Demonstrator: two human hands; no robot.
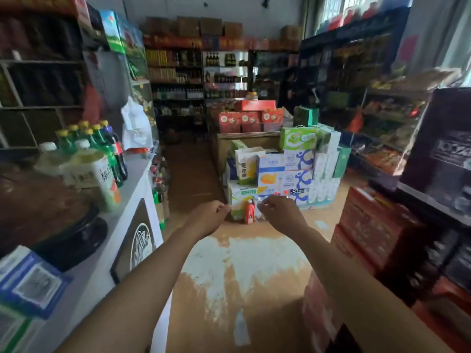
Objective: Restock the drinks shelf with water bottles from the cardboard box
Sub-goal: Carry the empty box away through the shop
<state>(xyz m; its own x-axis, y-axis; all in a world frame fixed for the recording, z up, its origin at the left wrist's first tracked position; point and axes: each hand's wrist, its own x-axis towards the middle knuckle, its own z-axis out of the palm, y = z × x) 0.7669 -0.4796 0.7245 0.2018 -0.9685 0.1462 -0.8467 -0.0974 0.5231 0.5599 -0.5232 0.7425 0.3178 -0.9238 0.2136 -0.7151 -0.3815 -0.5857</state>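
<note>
Both my arms reach forward over the shop floor. My left hand [210,215] and my right hand [280,212] hang at mid-frame with loosely curled fingers, and I see nothing in either. Just beyond them a small red bottle [249,212] stands on the floor at the foot of a stack of drink cartons [285,171]. Pale bottle tops show beside it, partly hidden by my right hand. Shelves of bottles [178,94] line the back wall. I cannot pick out a cardboard box of water. The picture is blurred.
A white counter [132,192] on the left carries green soda bottles [102,141] and juice jugs [96,174]. Red crates [367,230] are stacked on the right below dark shelving. The worn brown floor [242,271] runs between them, and an aisle leads left of the cartons.
</note>
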